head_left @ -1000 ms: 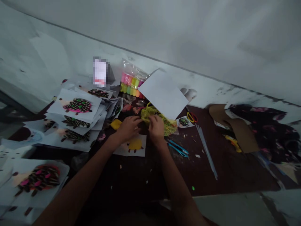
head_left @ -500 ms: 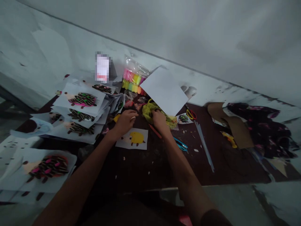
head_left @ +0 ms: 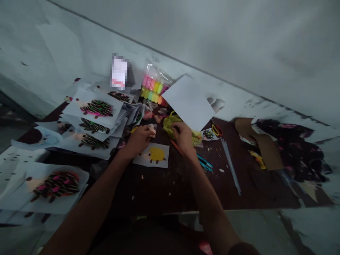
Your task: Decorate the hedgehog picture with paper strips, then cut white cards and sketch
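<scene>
My left hand (head_left: 139, 140) is closed on a small pale-pink lump (head_left: 152, 130), perhaps in thin plastic, that pokes out past the fingertips. Just below it lies a white card (head_left: 138, 162) with a yellow hedgehog-like body (head_left: 156, 155), brown feet and a pale snout. Over the edge of a crumpled yellow-green plastic bag (head_left: 168, 124), my right hand (head_left: 183, 137) has its thumb and fingers pinched together. Whatever may be between them is too small to make out. An orange stick-like tool (head_left: 176, 147) rests beside the right wrist.
Stacked hedgehog pictures (head_left: 97, 108) fill the left side. At the back are a bag of coloured clay tubs (head_left: 154, 90) and a tilted white sheet (head_left: 188, 102). Rightward lie blue scissors (head_left: 204, 163), red-yellow scissors (head_left: 217, 130), grey sticks (head_left: 231, 166), a yellow glue gun (head_left: 257, 159) and dark cloth (head_left: 297, 141).
My right hand has drawn slightly back from inside the yellow-green bag, its fingers now pinched. The pale-pink lump shows more plainly in my left hand. The view has shifted a little.
</scene>
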Motion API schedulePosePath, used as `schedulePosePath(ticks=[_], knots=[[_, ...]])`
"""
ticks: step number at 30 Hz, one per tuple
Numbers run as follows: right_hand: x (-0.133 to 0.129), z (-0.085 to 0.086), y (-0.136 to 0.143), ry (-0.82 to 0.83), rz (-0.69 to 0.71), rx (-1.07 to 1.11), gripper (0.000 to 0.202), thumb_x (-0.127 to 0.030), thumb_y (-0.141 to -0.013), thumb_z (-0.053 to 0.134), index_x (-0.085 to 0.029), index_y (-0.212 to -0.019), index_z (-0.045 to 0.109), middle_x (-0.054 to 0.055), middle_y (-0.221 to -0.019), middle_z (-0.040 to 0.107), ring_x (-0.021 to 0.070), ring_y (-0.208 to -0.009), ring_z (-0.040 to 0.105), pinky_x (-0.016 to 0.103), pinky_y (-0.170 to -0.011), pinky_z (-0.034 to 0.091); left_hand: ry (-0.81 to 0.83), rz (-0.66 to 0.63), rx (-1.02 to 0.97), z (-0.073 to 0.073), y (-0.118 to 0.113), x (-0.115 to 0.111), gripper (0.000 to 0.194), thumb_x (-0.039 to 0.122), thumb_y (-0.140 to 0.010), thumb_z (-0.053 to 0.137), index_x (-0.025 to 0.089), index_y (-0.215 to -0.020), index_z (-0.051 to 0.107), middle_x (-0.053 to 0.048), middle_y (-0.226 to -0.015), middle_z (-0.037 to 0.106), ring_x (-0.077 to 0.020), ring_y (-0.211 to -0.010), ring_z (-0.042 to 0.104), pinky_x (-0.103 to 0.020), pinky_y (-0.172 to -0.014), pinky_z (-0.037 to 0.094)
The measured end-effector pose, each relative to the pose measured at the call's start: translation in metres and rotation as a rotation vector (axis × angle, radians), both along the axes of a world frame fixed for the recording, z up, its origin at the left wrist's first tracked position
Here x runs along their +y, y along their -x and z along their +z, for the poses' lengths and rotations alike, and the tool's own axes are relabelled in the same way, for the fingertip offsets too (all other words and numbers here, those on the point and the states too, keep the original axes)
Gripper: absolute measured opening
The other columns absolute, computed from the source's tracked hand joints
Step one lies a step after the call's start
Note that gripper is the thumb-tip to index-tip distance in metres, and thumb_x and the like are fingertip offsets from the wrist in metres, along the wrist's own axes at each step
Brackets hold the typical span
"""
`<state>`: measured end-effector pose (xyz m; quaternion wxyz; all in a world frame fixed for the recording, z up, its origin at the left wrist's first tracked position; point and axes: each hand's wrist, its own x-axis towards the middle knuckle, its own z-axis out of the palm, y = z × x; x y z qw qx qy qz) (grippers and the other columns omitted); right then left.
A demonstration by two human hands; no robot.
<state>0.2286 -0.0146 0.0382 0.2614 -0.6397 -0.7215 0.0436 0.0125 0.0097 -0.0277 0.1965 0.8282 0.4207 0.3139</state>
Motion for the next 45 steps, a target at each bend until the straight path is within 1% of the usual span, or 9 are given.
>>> schedulePosePath(ticks=[3,8,12,16,25,28,32,38,45], knots=[[-0.001,-0.018,0.019,0.112,0.086,0.039,0.022,-0.013,-0.091,0.061,-0.020,-0.105,0.077,0.006,-0.107,0.076,0.0194,-0.098,0.069,0.030,-0.091,0.052,0.017,0.043,0.042,-0.005,0.001,0.003,0.032,0.011,-0.089,0.050,0.020,-0.098,0.079,-0.010,-0.101,0.068,-0.0245,-0.097,0.063,-0.039,-0.090,0.053],[0.000,-0.038,0.027,0.165,0.204,0.016,0.027,-0.011,-0.090,0.063,-0.023,-0.110,0.077,0.006,-0.128,0.073,0.0190,-0.119,0.067,0.032,-0.105,0.049,0.012,0.074,0.014,-0.009,0.002,0.005,0.037,0.011,-0.090,0.046,0.021,-0.103,0.078,-0.011,-0.104,0.066,-0.0250,-0.099,0.061,-0.040,-0.091,0.052],[-0.008,-0.045,0.015,0.076,0.120,0.089,0.031,-0.009,-0.093,0.055,-0.021,-0.110,0.077,0.008,-0.125,0.074,0.0190,-0.116,0.069,0.033,-0.104,0.051,0.006,0.071,-0.034,-0.004,0.003,0.001,0.044,0.007,-0.087,0.043,0.020,-0.116,0.074,-0.011,-0.115,0.065,-0.0255,-0.107,0.060,-0.040,-0.095,0.051],[-0.015,-0.053,0.010,0.033,0.041,0.129,0.031,-0.009,-0.095,0.049,-0.021,-0.105,0.077,0.008,-0.110,0.078,0.0199,-0.104,0.071,0.033,-0.096,0.054,0.008,0.067,0.008,0.000,0.005,-0.001,0.034,0.012,-0.089,0.046,0.019,-0.104,0.076,-0.011,-0.106,0.066,-0.0268,-0.103,0.060,-0.043,-0.093,0.051],[-0.019,-0.051,0.014,-0.002,-0.028,-0.066,0.022,-0.022,-0.100,0.055,-0.020,-0.099,0.077,0.009,-0.100,0.075,0.0231,-0.098,0.065,0.034,-0.090,0.050,0.034,-0.001,0.162,0.000,0.005,-0.001,0.030,0.012,-0.084,0.050,0.020,-0.090,0.078,-0.011,-0.095,0.071,-0.0280,-0.099,0.060,-0.044,-0.090,0.050],[-0.018,-0.051,0.016,-0.033,0.008,-0.053,0.019,-0.020,-0.098,0.058,-0.021,-0.101,0.076,0.009,-0.098,0.073,0.0229,-0.096,0.064,0.033,-0.086,0.048,0.019,-0.016,0.181,0.003,0.006,-0.001,0.030,0.011,-0.084,0.050,0.019,-0.090,0.078,-0.011,-0.094,0.072,-0.0270,-0.097,0.062,-0.043,-0.088,0.050],[-0.015,-0.052,0.028,0.000,0.046,-0.090,0.012,-0.029,-0.095,0.067,-0.021,-0.094,0.076,0.009,-0.093,0.070,0.0237,-0.093,0.061,0.033,-0.083,0.047,-0.017,-0.036,0.191,0.007,0.007,-0.001,0.030,0.012,-0.086,0.051,0.020,-0.094,0.079,-0.010,-0.097,0.075,-0.0256,-0.096,0.064,-0.043,-0.092,0.048],[-0.011,-0.056,0.035,0.048,0.012,-0.093,0.012,-0.020,-0.094,0.062,-0.021,-0.091,0.074,0.007,-0.090,0.068,0.0229,-0.091,0.060,0.032,-0.082,0.046,0.032,-0.098,0.196,0.006,0.007,-0.001,0.024,0.018,-0.084,0.058,0.023,-0.093,0.080,-0.007,-0.105,0.077,-0.0248,-0.101,0.066,-0.041,-0.094,0.048],[-0.013,-0.054,0.028,0.095,0.048,-0.017,0.015,-0.020,-0.093,0.063,-0.021,-0.098,0.077,0.009,-0.097,0.067,0.0242,-0.097,0.059,0.035,-0.087,0.047,0.055,-0.112,0.200,0.006,0.009,0.001,0.025,0.018,-0.084,0.058,0.022,-0.095,0.081,-0.008,-0.101,0.076,-0.0249,-0.096,0.066,-0.040,-0.090,0.049]])
